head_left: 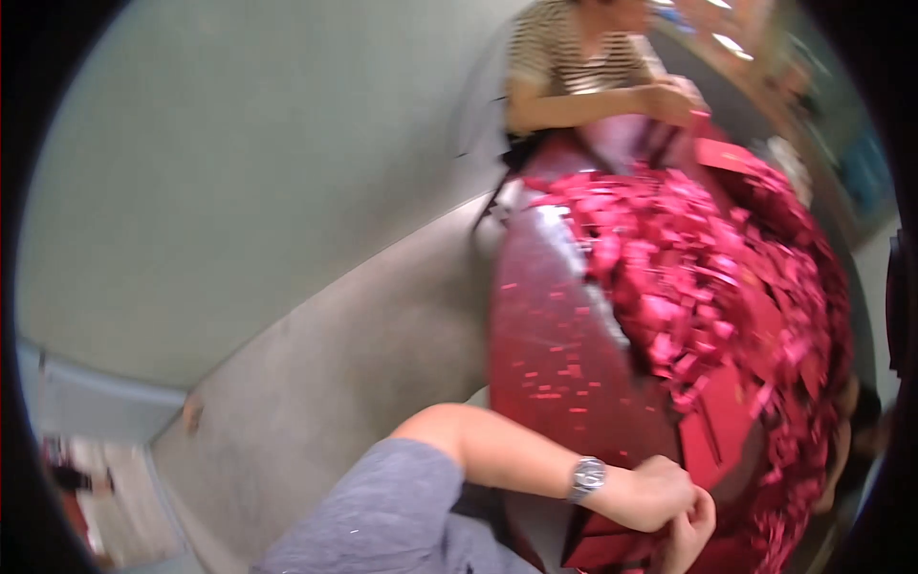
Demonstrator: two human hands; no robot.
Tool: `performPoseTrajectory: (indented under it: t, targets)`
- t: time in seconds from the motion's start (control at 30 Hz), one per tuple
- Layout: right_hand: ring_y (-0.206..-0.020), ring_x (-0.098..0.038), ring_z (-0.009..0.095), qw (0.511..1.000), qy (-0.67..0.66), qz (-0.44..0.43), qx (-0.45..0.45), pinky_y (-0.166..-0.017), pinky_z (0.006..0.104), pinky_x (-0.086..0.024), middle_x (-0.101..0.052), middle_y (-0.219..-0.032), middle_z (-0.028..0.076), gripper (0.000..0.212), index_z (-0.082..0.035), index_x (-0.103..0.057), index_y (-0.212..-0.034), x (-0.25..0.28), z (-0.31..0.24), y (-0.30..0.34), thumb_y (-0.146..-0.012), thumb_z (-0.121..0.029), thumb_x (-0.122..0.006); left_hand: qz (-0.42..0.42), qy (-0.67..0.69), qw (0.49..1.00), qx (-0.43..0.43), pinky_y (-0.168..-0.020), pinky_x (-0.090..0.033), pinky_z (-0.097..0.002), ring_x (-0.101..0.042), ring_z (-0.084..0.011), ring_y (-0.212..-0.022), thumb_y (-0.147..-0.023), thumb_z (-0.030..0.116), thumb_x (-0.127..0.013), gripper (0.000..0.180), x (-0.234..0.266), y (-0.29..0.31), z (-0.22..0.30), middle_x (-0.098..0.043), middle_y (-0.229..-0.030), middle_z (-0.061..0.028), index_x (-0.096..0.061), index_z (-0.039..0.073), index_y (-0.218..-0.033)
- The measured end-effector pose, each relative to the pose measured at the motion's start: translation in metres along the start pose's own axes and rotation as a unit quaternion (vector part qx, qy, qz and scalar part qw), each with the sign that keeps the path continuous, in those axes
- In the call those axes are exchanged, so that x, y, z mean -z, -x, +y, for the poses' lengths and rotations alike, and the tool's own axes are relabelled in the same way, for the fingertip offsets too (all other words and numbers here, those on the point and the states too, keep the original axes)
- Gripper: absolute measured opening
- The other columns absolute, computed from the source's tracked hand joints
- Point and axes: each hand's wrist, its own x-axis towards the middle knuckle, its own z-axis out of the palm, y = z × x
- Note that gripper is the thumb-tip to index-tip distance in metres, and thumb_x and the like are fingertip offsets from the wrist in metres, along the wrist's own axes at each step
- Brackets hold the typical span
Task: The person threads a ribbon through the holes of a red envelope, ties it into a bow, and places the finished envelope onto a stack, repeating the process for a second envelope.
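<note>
At the near edge, the left hand (pixel 655 493), with a watch (pixel 587 477) on its wrist, is curling into a loose fist over a dark red folded card (pixel 602 550); the fingers are bent inward, but whether they are actually pinching the card cannot be told. Just right of it, touching it, the right hand (pixel 690 536) is showing only in part, its fingers curled too, and its grip cannot be told either. The card is lying at the near end of the table (pixel 550 335), right under both hands. A grey sleeve (pixel 392 512) is covering the left upper arm.

Farther off, the glossy dark red table is stretching away, with small red scraps (pixel 559 383) scattering over its left side. To the right, a big heap of red paper pieces (pixel 708 277) is covering most of the surface.

On the left, a grey floor (pixel 344 364) is running beside a pale green wall (pixel 220 172).

At the far end, another person in a striped shirt (pixel 574 53) is leaning over the table, one hand (pixel 674 100) reaching to the heap's far edge.
</note>
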Motion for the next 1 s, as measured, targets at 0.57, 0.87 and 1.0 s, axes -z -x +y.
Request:
performPoseTrajectory:
  t: [0.57, 0.87, 1.0]
  targets:
    - [-0.063, -0.067, 0.025, 0.951, 0.253, 0.075, 0.163, -0.059, 0.0344, -0.052, -0.067, -0.072, 0.014, 0.017, 0.0, -0.064, -0.1, -0.003, 0.011, 0.016, -0.083, -0.001, -0.063, -0.159, -0.026, 0.983, 0.089, -0.064, -0.052, -0.0488, -0.067, -0.0394, -0.075, -0.079, 0.01, -0.062, 0.013, 0.003, -0.005, 0.007, -0.068, -0.078, -0.0203, -0.066, 0.002, -0.089]
    - [-0.074, -0.069, 0.032, 0.917, 0.293, 0.072, 0.263, -0.065, 0.0402, -0.055, -0.068, -0.081, 0.015, 0.02, -0.002, -0.06, -0.1, 0.007, 0.001, 0.015, -0.082, -0.007, -0.069, -0.228, 0.273, 0.869, 0.344, -0.07, -0.048, -0.0213, -0.058, -0.0069, -0.077, -0.096, 0.012, -0.055, 0.026, 0.031, -0.026, -0.004, -0.067, -0.091, -0.0012, -0.067, -0.003, -0.113]
    - [-0.069, -0.069, 0.027, 0.908, 0.297, 0.074, 0.287, -0.062, 0.0355, -0.054, -0.067, -0.08, 0.015, 0.019, -0.002, -0.061, -0.095, 0.011, 0.006, 0.018, -0.08, -0.005, -0.072, -0.226, 0.263, 0.902, 0.257, -0.074, -0.051, -0.0239, -0.062, -0.008, -0.082, -0.095, 0.01, -0.06, 0.02, 0.021, -0.023, -0.013, -0.07, -0.092, -0.0024, -0.069, -0.001, -0.109]
